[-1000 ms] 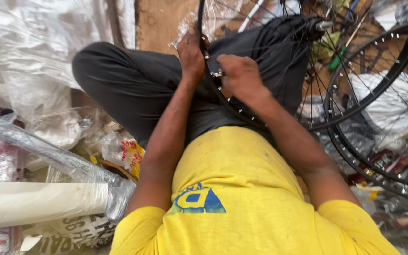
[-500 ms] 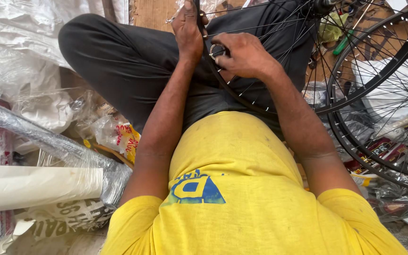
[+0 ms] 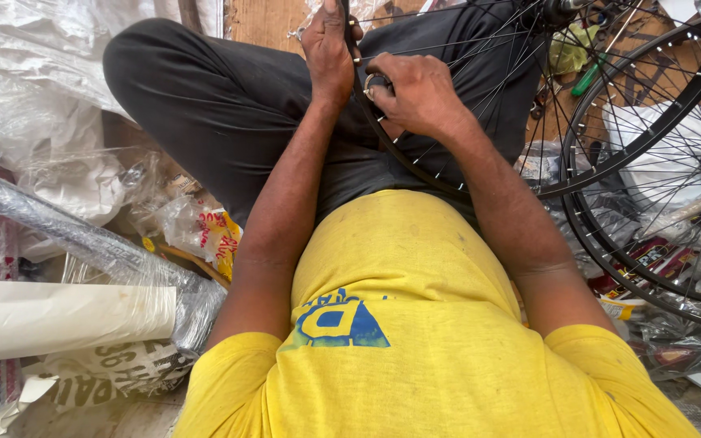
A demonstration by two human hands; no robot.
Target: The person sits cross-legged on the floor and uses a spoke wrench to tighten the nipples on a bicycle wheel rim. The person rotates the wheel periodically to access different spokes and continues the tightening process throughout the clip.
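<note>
We're looking down over our own yellow shirt (image 3: 415,324) and dark trousers (image 3: 229,105), seated w/ legs crossed, and the bicycle wheel (image 3: 448,174) stands on edge across our lap, its black rim curving up btwn both hands. It probably rests there so the lap steadies it while the rim stays within easy reach.

Left hand (image 3: 328,50): fingers wrapped closed around the rim near the top of view, thumb side toward us; a firm hold, seemingly to keep the wheel from turning or tipping. Right hand (image 3: 415,93): curled mostly shut just beside the left, fingertips pinched on a small metal ring-like tool (image 3: 375,81) pressed at the rim's inner side, where the spokes (image 3: 480,97) meet it. Exactly what the tool grips we can't tell; it's too small and partly hidden by the fingers.

To our right, two more wheels (image 3: 659,186) lean overlapping, near the held wheel but apart from our hands. A green-handled tool (image 3: 594,77) lies on the floor beyond the spokes. To our left: crumpled clear plastic sheeting (image 3: 50,89), a wrapped long black part (image 3: 83,235), a white paper roll (image 3: 58,316) and a red-yellow packet (image 3: 217,231), all well apart from the hands.
</note>
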